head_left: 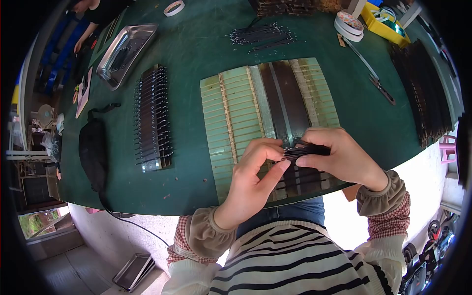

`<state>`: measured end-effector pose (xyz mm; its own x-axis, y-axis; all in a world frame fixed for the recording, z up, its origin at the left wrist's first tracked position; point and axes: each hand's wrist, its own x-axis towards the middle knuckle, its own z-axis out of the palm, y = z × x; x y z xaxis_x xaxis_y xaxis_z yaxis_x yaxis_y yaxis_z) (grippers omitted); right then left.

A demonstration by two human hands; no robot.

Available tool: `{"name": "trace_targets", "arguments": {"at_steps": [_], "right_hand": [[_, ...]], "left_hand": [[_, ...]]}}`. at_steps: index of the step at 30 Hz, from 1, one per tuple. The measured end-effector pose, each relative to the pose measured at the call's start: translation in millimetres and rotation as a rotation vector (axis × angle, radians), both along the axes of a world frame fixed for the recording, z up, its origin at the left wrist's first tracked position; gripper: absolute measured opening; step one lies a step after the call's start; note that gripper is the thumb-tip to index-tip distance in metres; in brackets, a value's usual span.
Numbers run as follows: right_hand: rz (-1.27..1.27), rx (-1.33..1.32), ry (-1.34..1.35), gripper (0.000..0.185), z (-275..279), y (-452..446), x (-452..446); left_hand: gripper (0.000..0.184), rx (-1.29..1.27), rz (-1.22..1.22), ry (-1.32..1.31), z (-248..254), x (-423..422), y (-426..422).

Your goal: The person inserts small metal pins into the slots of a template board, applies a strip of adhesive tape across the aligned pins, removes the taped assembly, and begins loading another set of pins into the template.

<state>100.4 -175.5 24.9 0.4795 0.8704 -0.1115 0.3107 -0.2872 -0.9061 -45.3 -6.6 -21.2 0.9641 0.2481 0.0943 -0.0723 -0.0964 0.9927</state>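
Observation:
A bundle of thin dark strips (306, 151) is held over the near part of a pale green ruled board (238, 105). My right hand (334, 155) grips the bundle, thumb below and fingers above. The fingertips of my left hand (260, 169) are pinched at the bundle's left end; whether they hold a strip is too small to tell. Dark brown bands (281, 93) run lengthwise over the board, and several dark strips lie across its near end, partly hidden by my hands.
Left of the board lies a rack of dark strips (153, 115), then a black pouch (92, 152) and a metal tray (103, 69). Loose dark strips (263, 37) lie beyond the board. Tape rolls (349, 27), a yellow basket (376, 24) and dark bundles (423, 93) are at right. Another person's arm (86, 37) shows top left.

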Motion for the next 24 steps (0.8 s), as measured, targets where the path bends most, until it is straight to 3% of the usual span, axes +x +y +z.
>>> {"name": "trace_targets", "arguments": {"at_steps": [6, 18, 24], "right_hand": [[-0.108, -0.075, -0.018, 0.017, -13, -5, 8], [-0.101, -0.111, -0.155, 0.017, -21, -3, 9], [-0.110, -0.088, -0.357, 0.018, -28, -2, -1]], "left_hand": [[0.016, 0.581, 0.058, -0.073, 3, -12, 18], [0.026, 0.659, 0.016, -0.061, -2, -23, 23], [0.042, 1.011, -0.151, -0.035, -1, -20, 10]]}}
